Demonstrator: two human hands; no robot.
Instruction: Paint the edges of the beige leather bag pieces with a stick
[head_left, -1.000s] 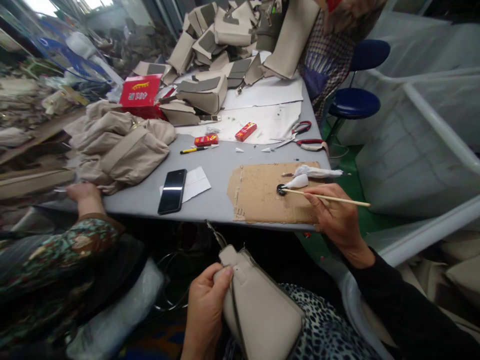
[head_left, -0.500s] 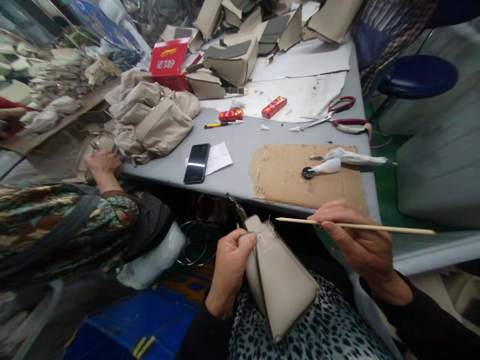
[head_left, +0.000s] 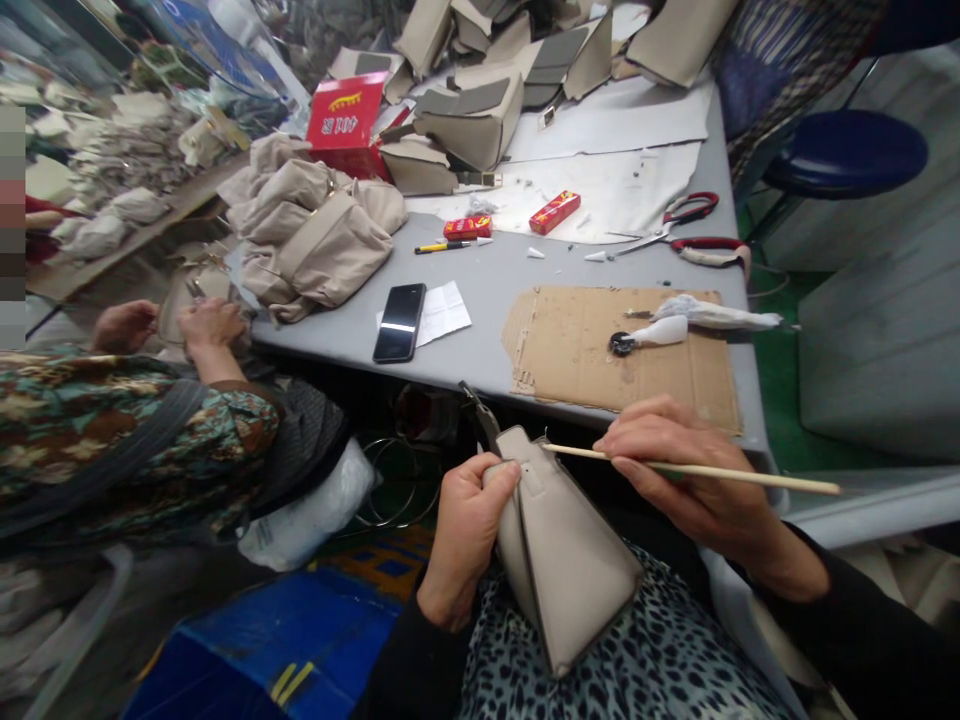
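A beige handbag (head_left: 570, 560) with dark edges rests tilted on my lap. My left hand (head_left: 474, 530) is closed on its upper side, thumb pressed near a small hole. A dark strap (head_left: 480, 412) rises from the bag's top. Between the thumb and fingers of my right hand (head_left: 679, 470) is a thin wooden stick (head_left: 750, 478). Its pointed tip is at the bag's upper edge; whether it touches cannot be made out. Beyond my right hand lies a piece of cardboard (head_left: 570, 350) on the grey table (head_left: 330, 345), bearing a small white bottle (head_left: 664, 331) with a dark end.
Red-handled scissors (head_left: 694, 225), small red boxes (head_left: 555, 212), a pen (head_left: 442, 246) and a phone (head_left: 400, 322) lie on the table. Beige bags (head_left: 480, 120) pile up behind. At left, a co-worker's hands (head_left: 210, 325) handle a beige piece. A blue stool (head_left: 847, 152) stands at right.
My right hand has moved left with the stick, bringing the tip from just off the bag to its upper edge. The left hand keeps its hold. A co-worker's second hand has come into view.
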